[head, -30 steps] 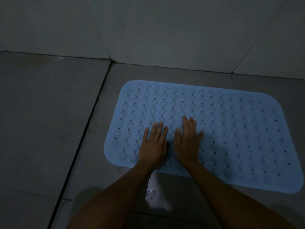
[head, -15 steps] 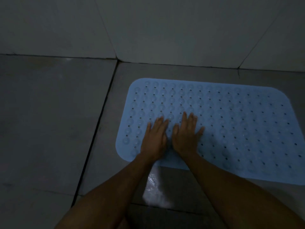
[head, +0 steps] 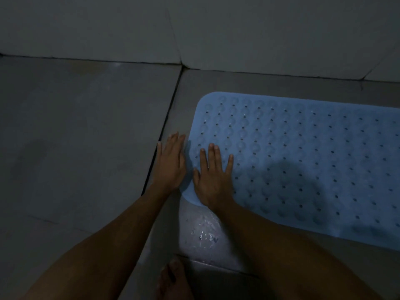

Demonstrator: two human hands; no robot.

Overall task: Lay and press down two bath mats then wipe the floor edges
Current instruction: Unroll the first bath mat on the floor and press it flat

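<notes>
Blue mat (head: 303,161) on tiled floor (head: 75,137)

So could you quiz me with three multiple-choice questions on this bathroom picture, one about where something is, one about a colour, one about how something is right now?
1. Where does the left hand lie?
A. In the middle of the mat
B. On the floor tile beside the mat's left edge
C. Flat against the wall

2. What colour is the bath mat?
A. Light blue
B. Red
C. Black

3. How is the right hand just now?
A. Curled into a fist in the air
B. Pinching up a mat corner
C. Flat on the mat, fingers straight and spread

Answers:
1. B, the hand lies on grey tile just left of the mat, beside the dark grout line.
2. A, the dotted surface shows pale blue.
3. C, the palm and straight fingers lie on the mat near its left end.
</notes>
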